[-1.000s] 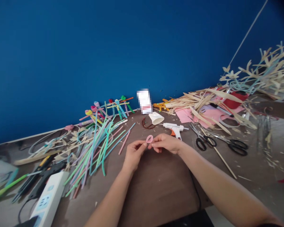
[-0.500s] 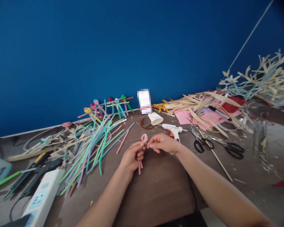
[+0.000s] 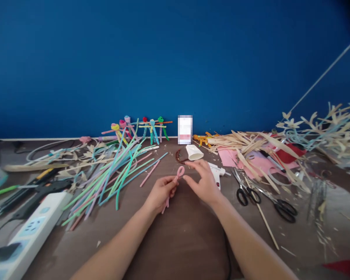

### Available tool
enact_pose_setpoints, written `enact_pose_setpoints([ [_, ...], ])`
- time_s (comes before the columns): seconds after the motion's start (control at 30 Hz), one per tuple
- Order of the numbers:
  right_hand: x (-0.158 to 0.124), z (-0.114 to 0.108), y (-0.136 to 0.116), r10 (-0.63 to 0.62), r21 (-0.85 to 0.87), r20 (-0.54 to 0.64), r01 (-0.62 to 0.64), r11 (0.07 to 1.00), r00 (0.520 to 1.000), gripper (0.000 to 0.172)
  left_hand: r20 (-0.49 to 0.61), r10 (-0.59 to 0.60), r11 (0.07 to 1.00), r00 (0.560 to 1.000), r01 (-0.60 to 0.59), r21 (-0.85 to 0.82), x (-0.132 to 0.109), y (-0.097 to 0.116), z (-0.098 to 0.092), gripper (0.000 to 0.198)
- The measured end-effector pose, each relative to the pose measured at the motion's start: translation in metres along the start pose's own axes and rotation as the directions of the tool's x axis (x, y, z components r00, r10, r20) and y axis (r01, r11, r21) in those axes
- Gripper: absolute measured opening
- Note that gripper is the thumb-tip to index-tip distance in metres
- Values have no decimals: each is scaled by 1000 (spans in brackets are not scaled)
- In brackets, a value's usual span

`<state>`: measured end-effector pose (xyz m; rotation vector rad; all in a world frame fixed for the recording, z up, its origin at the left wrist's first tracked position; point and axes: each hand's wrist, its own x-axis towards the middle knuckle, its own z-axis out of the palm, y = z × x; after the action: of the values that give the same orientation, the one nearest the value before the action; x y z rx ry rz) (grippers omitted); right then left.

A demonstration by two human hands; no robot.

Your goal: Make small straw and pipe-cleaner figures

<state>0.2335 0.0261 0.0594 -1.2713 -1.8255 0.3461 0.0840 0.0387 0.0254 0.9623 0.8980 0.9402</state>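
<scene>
Near the middle of the tabletop (image 3: 189, 243), toward its front edge, the left hand (image 3: 160, 193) is closed, thumb and fingers pinching a pink pipe cleaner (image 3: 180, 171). The right hand (image 3: 202, 182) is open with fingers spread, its fingertips just beside the pink loop and apparently not touching it.

Pink piece: one bent, closed loop stands above the left hand's grip, with a short pair of tails below it. No other bends show. It is the only piece in hand.

Behind the hands, along the back edge against a blue wall (image 3: 163, 66), stands a row of small pipe-cleaner figures (image 3: 151, 130) with coloured heads and crossed arms. These look complete. To the left lies a loose heap of unbent pipe cleaners (image 3: 113, 179) in green, blue, lilac and pink, so much stock remains unworked.

Near the right hand: a white paper cup (image 3: 194, 152) on its side, a string of brown beads (image 3: 178, 156), and a white hot glue gun (image 3: 217, 175), partly hidden behind the fingers. Farther right are two pairs of black-handled scissors (image 3: 265, 200), a wooden skewer (image 3: 266, 221), pink paper (image 3: 229, 157) and a pile of dried palm strips (image 3: 251, 147). At the front left corner sits a white power strip (image 3: 32, 237).
</scene>
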Motion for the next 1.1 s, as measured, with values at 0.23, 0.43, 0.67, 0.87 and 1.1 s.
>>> enact_pose_setpoints([
  [0.23,-2,9,-14,-144,-344,126,179,922,982,15,57,144,966,988,-153,209,-3,-7,6,21],
  [0.43,-1,10,-15,-144,-440,121,183,879,982,14,52,268,906,962,-270,327,-5,-3,4,19],
  [0.67,-3,16,-19,-101,-353,5,96,931,995,12,32,447,754,894,-396,525,-9,-1,3,21],
  [0.87,-2,21,-10,13,-136,-81,-24,990,997,11,-8,534,687,846,-428,587,-11,-2,4,17],
  [1.1,-2,18,-1,73,170,73,-84,982,995,21,-86,277,943,957,-254,216,-7,4,5,15],
])
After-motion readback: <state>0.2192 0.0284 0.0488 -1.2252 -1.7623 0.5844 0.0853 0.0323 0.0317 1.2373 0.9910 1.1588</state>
